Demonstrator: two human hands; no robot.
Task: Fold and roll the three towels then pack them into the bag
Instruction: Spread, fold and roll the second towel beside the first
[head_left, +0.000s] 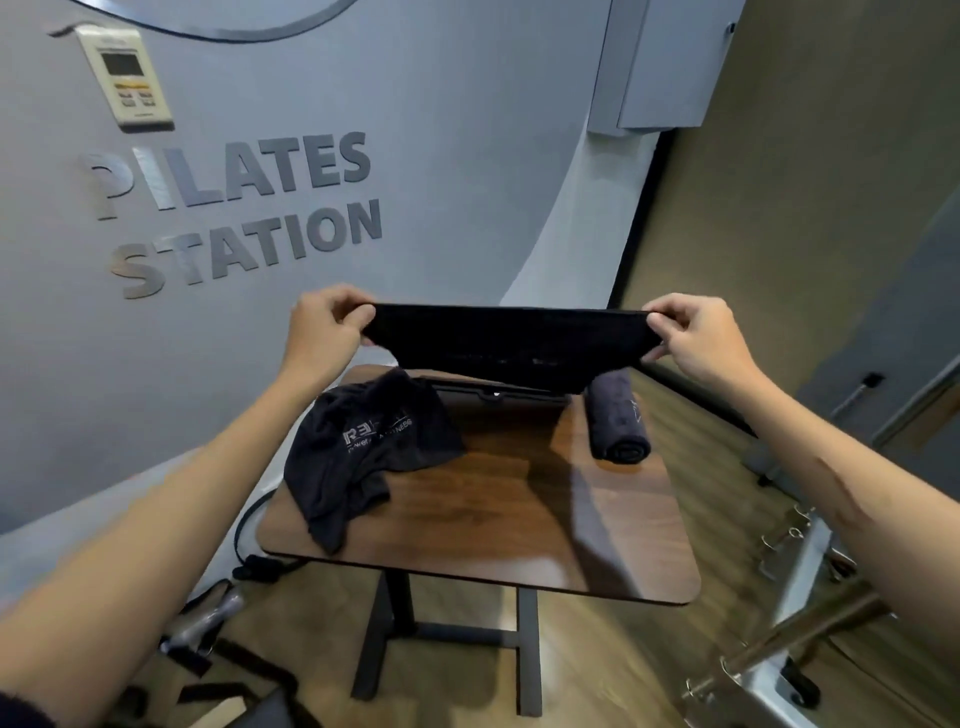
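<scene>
Towel (511, 347) stretched above table (498, 519), left hand (324, 325), right hand (693, 332) pinching corners

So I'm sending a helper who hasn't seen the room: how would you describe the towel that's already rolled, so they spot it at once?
Find the small wooden table in front of the grey wall lettered PILATES STATION. The rolled towel lies at the table's far right edge. It alone is a tight dark cylinder; the crumpled towel lies loose on the left, and the held towel hangs stretched between two hands.
</scene>
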